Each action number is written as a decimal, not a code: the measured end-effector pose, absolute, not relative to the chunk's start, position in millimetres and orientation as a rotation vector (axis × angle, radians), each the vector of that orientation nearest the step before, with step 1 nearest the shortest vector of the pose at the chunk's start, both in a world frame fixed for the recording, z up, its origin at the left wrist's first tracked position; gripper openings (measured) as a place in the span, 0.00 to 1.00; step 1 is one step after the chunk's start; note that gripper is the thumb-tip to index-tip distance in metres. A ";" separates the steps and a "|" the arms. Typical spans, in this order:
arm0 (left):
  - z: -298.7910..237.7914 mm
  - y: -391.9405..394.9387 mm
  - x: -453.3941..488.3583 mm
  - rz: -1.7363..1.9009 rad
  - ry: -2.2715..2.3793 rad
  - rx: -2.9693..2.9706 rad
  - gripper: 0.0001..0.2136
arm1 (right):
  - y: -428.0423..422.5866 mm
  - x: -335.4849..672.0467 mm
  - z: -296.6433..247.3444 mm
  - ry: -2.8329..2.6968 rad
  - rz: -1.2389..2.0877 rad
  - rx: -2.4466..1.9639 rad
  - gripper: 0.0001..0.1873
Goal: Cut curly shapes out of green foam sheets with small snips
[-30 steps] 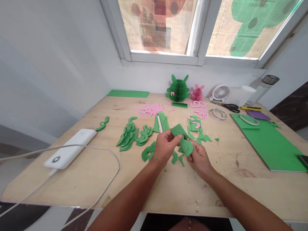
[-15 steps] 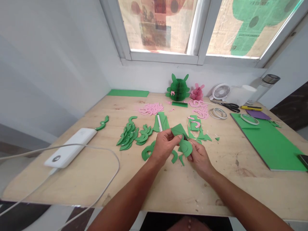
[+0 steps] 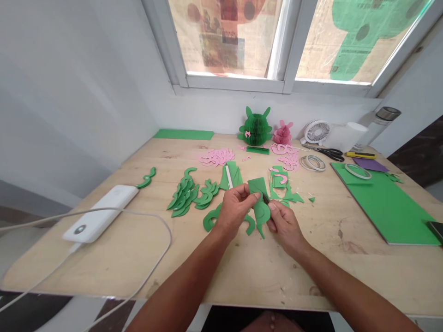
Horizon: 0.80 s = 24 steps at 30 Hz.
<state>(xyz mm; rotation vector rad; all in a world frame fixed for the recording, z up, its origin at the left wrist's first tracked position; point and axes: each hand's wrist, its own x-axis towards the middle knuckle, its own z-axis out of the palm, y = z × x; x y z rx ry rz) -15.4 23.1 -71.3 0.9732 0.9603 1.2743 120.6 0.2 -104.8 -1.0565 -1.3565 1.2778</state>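
Note:
My left hand [image 3: 235, 210] is closed, pinching a piece of green paper [image 3: 259, 186] between thumb and fingers. Pencilled curves mark the paper, and its lower end is rounded. My right hand [image 3: 284, 221] is closed on scissors [image 3: 266, 199]; only a dark bit of blade shows at the paper's edge, and the handles are hidden in my fingers. Cut green curved pieces [image 3: 249, 225] lie on the table beneath my hands. To the left are heaps of green crescent shapes [image 3: 183, 196]. A white pen [image 3: 229, 176] rests on green paper just beyond my left hand.
Pink paper cutouts [image 3: 217, 157] lie farther back. Green and pink honeycomb paper figures [image 3: 256, 129] stand by the wall. Tape rolls [image 3: 313, 162], black scissors [image 3: 332, 153] and a green board [image 3: 391, 212] are at right. A white power bank [image 3: 102, 213] with a cable lies at left.
The green paper has turned between my hands, its rounded end swinging down and left. My right hand has shifted slightly with the scissors at the paper's edge.

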 end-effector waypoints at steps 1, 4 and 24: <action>-71.3 23.2 -15.4 1.272 0.961 0.975 0.08 | 0.0 120.6 -104.8 -1.354 1.279 -1.054 0.24; -71.8 23.5 -15.6 1.263 0.964 0.988 0.08 | -0.2 120.1 -105.0 -1.347 1.285 -1.051 0.24; -72.4 25.7 -19.3 1.216 0.973 1.048 0.11 | 0.9 120.6 -109.3 -1.343 1.302 -1.052 0.24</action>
